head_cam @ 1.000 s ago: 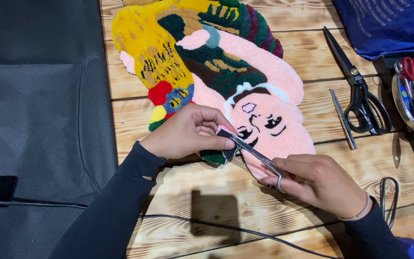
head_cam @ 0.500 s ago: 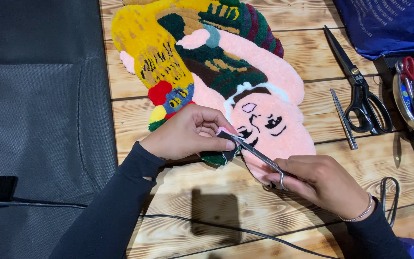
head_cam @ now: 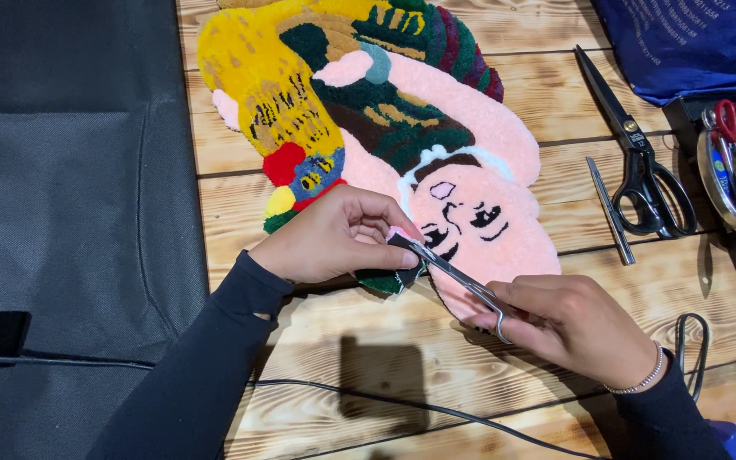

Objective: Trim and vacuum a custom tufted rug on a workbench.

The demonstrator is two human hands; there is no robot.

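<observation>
Left hand (head_cam: pixel 334 238) pinches the rug (head_cam: pixel 402 128) at its lower edge, fingertips lifting a little pink and dark-green flap beside the face. Right hand (head_cam: pixel 572 328) is closed around the small scissors (head_cam: pixel 457 277), a finger through the loop, blades pointing up and left, tips right at that pinched flap. The rug lies flat on the table (head_cam: pixel 504 400), pile up, most of it stretching away from me toward the top of the view.

Now the risks, as I read them. My left fingertips sit touching the blade tips, so a snip taken too deep could nick a finger. I'm trimming at a colour border, where pink meets dark green, so an angled cut could chew into the wrong colour and leave a dent in the face outline. If I tug the flap too hard, the edge may pucker and the cut go uneven. A black cable (head_cam: pixel 436 409) runs across the table just under my right wrist; dragging my sleeve over it could jog the hand mid-cut. The big shears (head_cam: pixel 641 158) lie well apart to the right, no trouble there.
</observation>
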